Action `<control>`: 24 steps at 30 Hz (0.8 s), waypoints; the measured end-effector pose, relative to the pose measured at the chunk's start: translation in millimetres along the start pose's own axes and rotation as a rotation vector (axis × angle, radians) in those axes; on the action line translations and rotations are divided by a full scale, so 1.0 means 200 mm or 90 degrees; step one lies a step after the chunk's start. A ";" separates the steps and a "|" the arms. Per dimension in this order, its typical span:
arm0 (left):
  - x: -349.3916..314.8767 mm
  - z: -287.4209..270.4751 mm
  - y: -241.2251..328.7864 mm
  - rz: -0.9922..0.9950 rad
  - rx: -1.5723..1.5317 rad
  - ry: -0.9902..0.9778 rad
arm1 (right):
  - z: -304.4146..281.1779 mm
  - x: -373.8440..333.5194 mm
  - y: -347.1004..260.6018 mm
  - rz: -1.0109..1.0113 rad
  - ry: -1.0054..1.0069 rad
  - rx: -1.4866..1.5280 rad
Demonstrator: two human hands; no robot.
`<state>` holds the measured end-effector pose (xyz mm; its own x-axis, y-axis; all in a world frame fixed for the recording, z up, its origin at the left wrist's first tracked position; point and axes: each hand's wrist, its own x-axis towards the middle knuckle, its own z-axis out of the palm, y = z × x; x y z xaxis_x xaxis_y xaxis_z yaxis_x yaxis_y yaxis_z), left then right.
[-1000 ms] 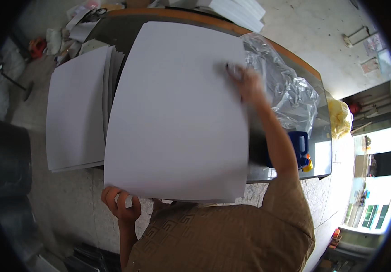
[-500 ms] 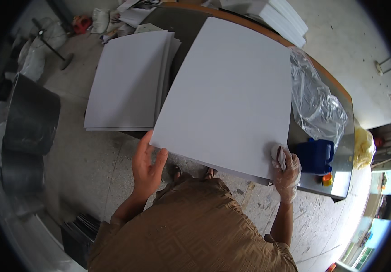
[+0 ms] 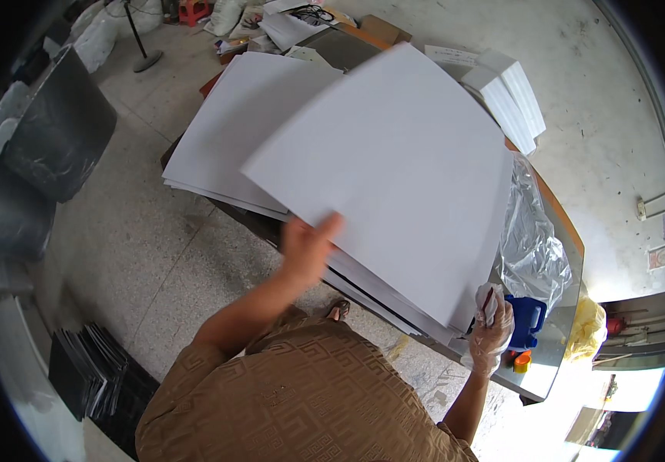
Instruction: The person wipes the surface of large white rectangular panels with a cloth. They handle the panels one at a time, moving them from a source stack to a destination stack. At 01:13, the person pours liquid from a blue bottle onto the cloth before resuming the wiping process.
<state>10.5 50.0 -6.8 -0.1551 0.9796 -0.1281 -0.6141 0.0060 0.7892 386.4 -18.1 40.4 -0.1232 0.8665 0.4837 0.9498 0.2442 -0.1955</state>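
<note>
A large white sheet (image 3: 394, 169) lies slanted across the table, its left edge raised and blurred over a neighbouring pile. My left hand (image 3: 311, 245), bare and slightly smeared by motion, grips the sheet's front edge with the thumb on top; its other fingers are partly hidden beneath. More white sheets (image 3: 382, 296) show under that edge. In a clear plastic glove, my right hand (image 3: 491, 339) is closed round a crumpled white cloth (image 3: 489, 302) with a dark red patch. It is just beside the sheet's near right corner.
On the left rests a stack of white sheets (image 3: 224, 146). Clear plastic film (image 3: 536, 239), a blue jug (image 3: 526, 319) and an orange-yellow roll (image 3: 522, 360) occupy the table's right side. White blocks (image 3: 505, 92) stand past the far edge. Black folders or sheets (image 3: 97, 369) are at lower left.
The view has turned. My left hand has moved right along the front edge, and the sheet's left side has swung up over the left stack. The cloth has come away from the sheet's corner.
</note>
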 end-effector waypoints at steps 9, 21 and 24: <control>0.49 -1.22 0.60 0.168 0.030 0.157 | 0.05 0.03 -0.08 -0.039 -0.045 0.020; 0.73 -1.67 0.34 -0.132 0.312 0.378 | 0.24 0.39 -0.55 -0.164 -0.123 0.069; 0.63 -1.42 0.47 -0.135 0.706 0.442 | 0.29 0.44 -0.69 -0.199 -0.146 0.056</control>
<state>-286.8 117.4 -118.7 -0.6995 0.6359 -0.3261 0.2270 0.6305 0.7423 228.5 49.4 60.9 -0.4735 0.8165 0.3304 0.8290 0.5399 -0.1459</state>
